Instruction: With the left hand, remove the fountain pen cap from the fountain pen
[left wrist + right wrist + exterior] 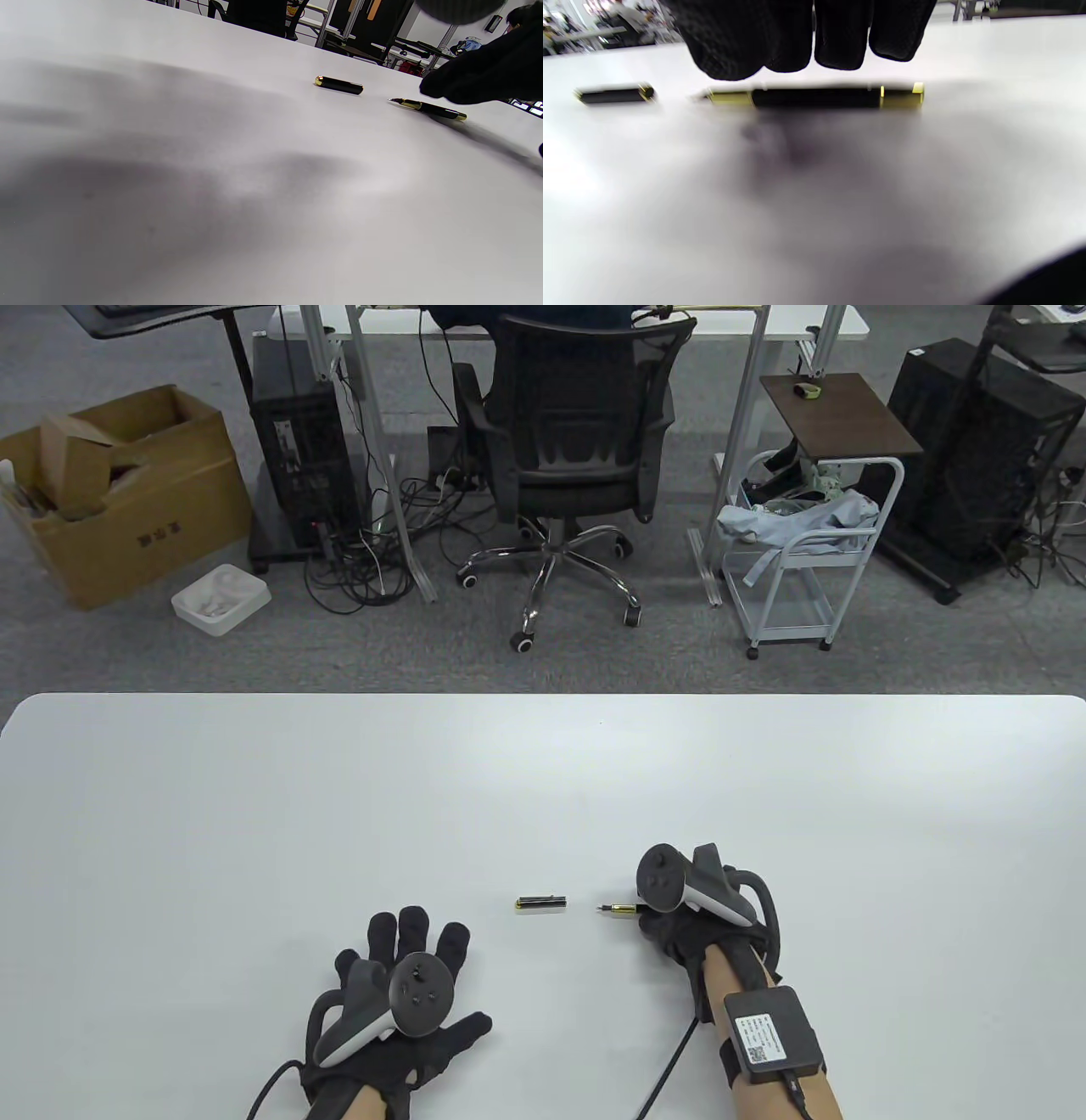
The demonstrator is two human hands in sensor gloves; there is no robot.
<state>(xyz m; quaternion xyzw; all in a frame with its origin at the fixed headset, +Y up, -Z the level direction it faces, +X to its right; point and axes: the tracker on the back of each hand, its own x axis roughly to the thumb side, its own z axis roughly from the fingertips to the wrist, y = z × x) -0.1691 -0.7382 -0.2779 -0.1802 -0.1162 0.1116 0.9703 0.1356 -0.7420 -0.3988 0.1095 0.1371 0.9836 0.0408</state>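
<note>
The black fountain pen cap (540, 903) with gold trim lies alone on the white table (254, 814). The uncapped pen (619, 909) lies just to its right, nib pointing at the cap. My left hand (411, 976) rests flat on the table with fingers spread, below and left of the cap, holding nothing. My right hand (679, 912) hovers over the pen's rear part. In the right wrist view its fingers (840, 38) hang just above the pen (814, 97) without gripping it; the cap (615, 94) is at left. The left wrist view shows the cap (338, 85) and pen (428, 108) apart.
Beyond the table's far edge are an office chair (577, 432), a cardboard box (119, 492), a white cart (797, 551) and computer towers on the floor.
</note>
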